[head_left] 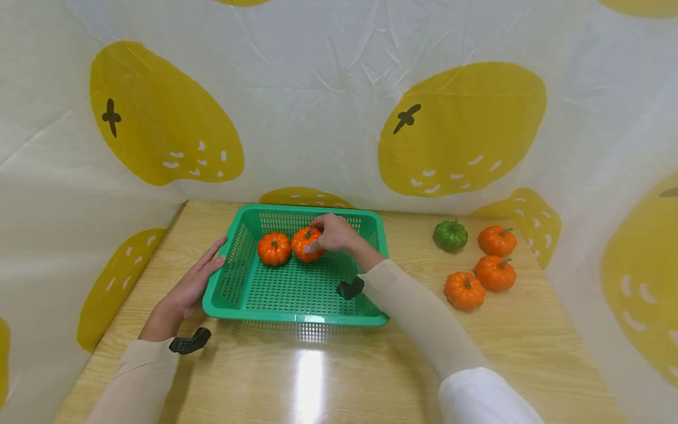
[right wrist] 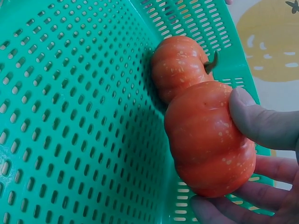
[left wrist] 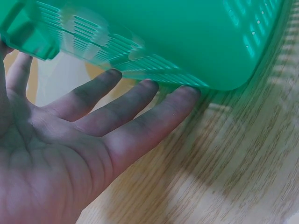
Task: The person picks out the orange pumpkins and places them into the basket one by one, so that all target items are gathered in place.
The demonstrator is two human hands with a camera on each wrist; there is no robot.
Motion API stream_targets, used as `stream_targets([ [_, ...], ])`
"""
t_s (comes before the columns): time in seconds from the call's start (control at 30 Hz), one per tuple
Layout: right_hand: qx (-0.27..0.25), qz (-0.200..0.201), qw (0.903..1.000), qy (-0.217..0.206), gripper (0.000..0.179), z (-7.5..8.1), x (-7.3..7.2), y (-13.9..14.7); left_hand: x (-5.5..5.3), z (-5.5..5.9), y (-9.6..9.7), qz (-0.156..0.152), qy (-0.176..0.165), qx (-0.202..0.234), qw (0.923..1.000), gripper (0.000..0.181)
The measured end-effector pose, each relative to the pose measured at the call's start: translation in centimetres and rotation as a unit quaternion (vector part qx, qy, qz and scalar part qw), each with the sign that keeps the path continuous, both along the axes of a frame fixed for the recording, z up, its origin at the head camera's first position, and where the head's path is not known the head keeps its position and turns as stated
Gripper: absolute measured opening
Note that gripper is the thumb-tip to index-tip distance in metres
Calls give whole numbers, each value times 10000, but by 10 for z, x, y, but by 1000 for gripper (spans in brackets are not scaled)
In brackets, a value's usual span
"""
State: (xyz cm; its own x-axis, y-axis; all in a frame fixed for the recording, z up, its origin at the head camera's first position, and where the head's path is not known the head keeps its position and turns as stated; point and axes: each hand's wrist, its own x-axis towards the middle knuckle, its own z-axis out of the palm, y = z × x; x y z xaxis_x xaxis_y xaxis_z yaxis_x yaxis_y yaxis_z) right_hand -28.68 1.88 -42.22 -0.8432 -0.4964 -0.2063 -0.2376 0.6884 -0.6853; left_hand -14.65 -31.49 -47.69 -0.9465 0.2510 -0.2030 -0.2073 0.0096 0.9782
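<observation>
The orange pumpkin (right wrist: 205, 140) is inside the green plastic basket (head_left: 254, 315), just beside a second orange pumpkin (head_left: 274, 249), pinched between the thumb and fingers of the right hand (head_left: 335, 233); its rounded, glossy skin could slip and knock its neighbour. The left hand (head_left: 192, 285), fingers spread and nearly straight, only touches the basket's side, so a hard push could slide it.
</observation>
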Motion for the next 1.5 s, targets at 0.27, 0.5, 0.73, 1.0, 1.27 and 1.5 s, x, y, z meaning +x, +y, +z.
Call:
stream_targets([
  [0.27, 95, 99, 9999, 12, 69, -5, -1, -3, 0, 1, 1, 10, -10, -76, 10000, 63],
  [0.5, 40, 24, 10000, 54, 69, -5, 0, -4, 0, 2, 2, -2, 48, -117, 9999, 63],
  [0.73, 9, -65, 10000, -31, 71, -5, 0, -3, 0, 1, 2, 0, 69, -162, 9998, 63],
  [1.0, 83, -55, 9999, -50, 68, -8, -1, -3, -1, 1, 2, 16, 74, -143, 9999, 63],
  [1.27, 135, -49, 9999, -2, 66, -9, -1, -4, 0, 1, 2, 27, 71, -131, 9999, 63],
  [1.5, 71, -90, 9999, -18, 66, -11, -1, -4, 0, 0, 1, 27, 69, -146, 9999, 63],
])
